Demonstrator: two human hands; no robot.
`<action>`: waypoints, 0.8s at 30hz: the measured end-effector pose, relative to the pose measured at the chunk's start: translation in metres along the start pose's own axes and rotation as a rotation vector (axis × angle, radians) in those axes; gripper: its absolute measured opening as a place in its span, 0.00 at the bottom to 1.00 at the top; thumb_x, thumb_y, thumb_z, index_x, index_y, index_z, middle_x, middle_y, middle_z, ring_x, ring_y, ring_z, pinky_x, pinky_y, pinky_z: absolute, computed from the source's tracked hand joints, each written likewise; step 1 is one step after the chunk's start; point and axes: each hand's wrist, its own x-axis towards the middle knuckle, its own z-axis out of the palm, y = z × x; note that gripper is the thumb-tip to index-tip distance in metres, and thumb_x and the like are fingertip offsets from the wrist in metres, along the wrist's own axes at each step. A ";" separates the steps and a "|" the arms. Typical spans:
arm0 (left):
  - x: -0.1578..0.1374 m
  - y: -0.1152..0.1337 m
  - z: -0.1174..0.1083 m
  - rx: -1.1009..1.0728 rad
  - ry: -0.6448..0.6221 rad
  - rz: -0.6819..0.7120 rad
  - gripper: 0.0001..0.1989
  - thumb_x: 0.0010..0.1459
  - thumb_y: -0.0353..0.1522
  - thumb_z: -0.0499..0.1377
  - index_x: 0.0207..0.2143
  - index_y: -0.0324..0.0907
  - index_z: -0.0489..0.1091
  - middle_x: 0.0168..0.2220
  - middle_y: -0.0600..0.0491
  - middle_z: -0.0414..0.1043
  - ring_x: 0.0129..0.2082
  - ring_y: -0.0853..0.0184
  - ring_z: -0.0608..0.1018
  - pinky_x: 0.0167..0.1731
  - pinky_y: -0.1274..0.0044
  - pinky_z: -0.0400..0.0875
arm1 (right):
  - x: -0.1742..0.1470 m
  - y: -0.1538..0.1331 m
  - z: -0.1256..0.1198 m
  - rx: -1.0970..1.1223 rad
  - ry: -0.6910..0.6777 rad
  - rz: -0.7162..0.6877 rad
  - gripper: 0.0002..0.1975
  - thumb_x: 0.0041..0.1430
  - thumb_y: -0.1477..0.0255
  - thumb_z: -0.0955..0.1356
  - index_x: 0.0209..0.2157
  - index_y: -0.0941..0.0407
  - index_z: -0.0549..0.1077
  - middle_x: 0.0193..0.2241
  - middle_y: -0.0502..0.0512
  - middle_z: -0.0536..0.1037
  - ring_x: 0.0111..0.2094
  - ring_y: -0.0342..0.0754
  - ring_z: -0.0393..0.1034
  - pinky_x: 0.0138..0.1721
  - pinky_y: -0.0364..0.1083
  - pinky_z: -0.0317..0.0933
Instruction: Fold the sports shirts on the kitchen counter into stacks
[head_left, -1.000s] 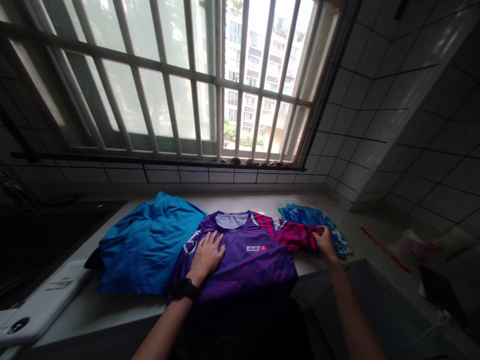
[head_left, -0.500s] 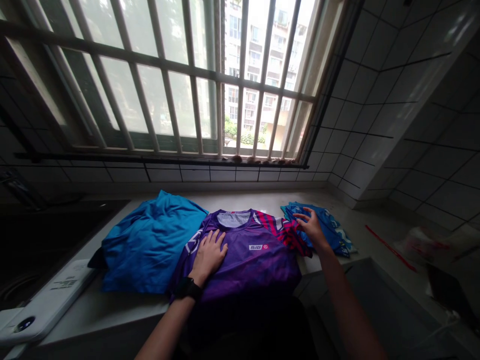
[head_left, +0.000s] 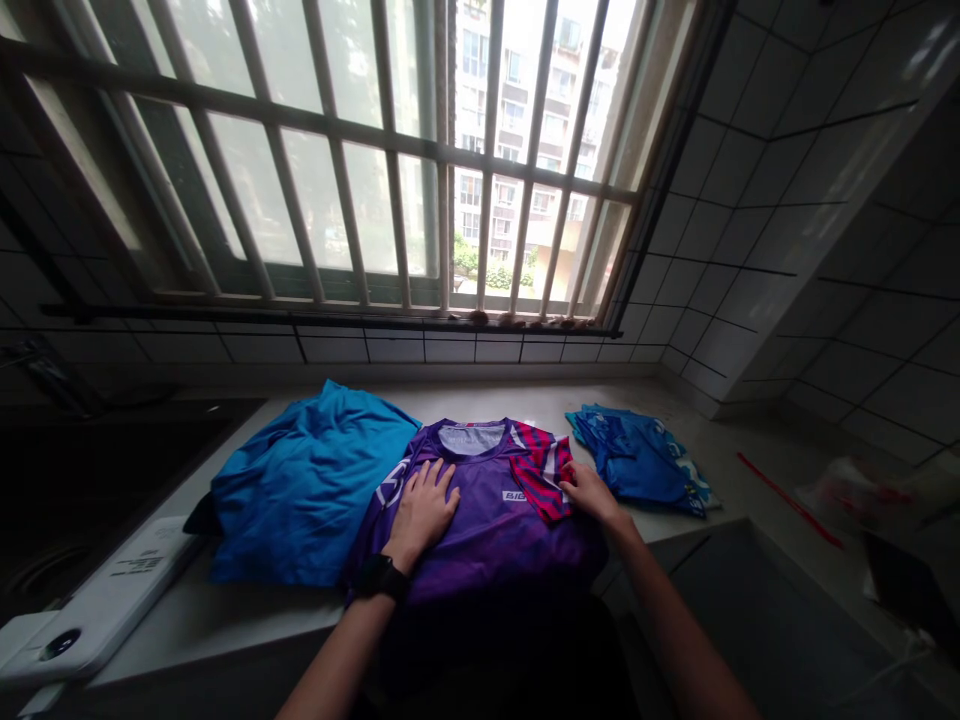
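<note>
Two hands, one purple shirt [head_left: 487, 545], one striped sleeve [head_left: 538, 462] pinched in the right hand [head_left: 588, 490].
The left hand [head_left: 429, 505] lies flat on the shirt, left of that grip, fingers spread and clasping nothing; the sleeve is turned in across the chest. One blue heap [head_left: 300, 490] sits farther left and one blue stack [head_left: 645, 465] just right of the grip, its layers too dim to count. A pale, smooth counter [head_left: 517, 392] runs beneath; beyond the grip stand one barred window [head_left: 300, 210] and tiled walls [head_left: 720, 240]. The shirt's cloth looks sleek and round-collared, the heap rumpled, the stack flat.
</note>
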 end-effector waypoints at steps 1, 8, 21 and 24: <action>0.000 0.000 0.000 0.003 -0.002 0.000 0.27 0.71 0.36 0.50 0.68 0.39 0.68 0.71 0.41 0.63 0.72 0.49 0.63 0.70 0.57 0.59 | 0.001 -0.001 0.001 -0.040 0.018 0.019 0.11 0.63 0.75 0.67 0.43 0.56 0.80 0.43 0.59 0.81 0.48 0.53 0.76 0.52 0.48 0.67; -0.001 -0.001 0.002 0.019 0.031 0.024 0.26 0.70 0.35 0.51 0.67 0.39 0.69 0.70 0.40 0.65 0.71 0.48 0.65 0.69 0.57 0.61 | 0.012 -0.011 -0.010 -0.220 0.220 0.014 0.20 0.65 0.77 0.63 0.53 0.56 0.79 0.56 0.64 0.77 0.58 0.57 0.71 0.56 0.49 0.64; -0.006 0.006 -0.024 0.039 0.134 -0.073 0.23 0.67 0.29 0.52 0.62 0.35 0.71 0.65 0.38 0.70 0.66 0.54 0.72 0.66 0.66 0.64 | 0.024 -0.013 0.052 -0.138 0.050 -0.281 0.21 0.70 0.71 0.63 0.61 0.54 0.76 0.65 0.61 0.72 0.66 0.57 0.66 0.68 0.56 0.58; -0.021 -0.002 -0.054 0.136 0.249 -0.323 0.21 0.68 0.28 0.49 0.58 0.32 0.72 0.57 0.34 0.75 0.57 0.50 0.77 0.57 0.63 0.70 | 0.028 -0.014 0.047 -0.148 0.043 -0.298 0.20 0.71 0.71 0.63 0.60 0.55 0.76 0.65 0.62 0.73 0.66 0.56 0.66 0.68 0.56 0.58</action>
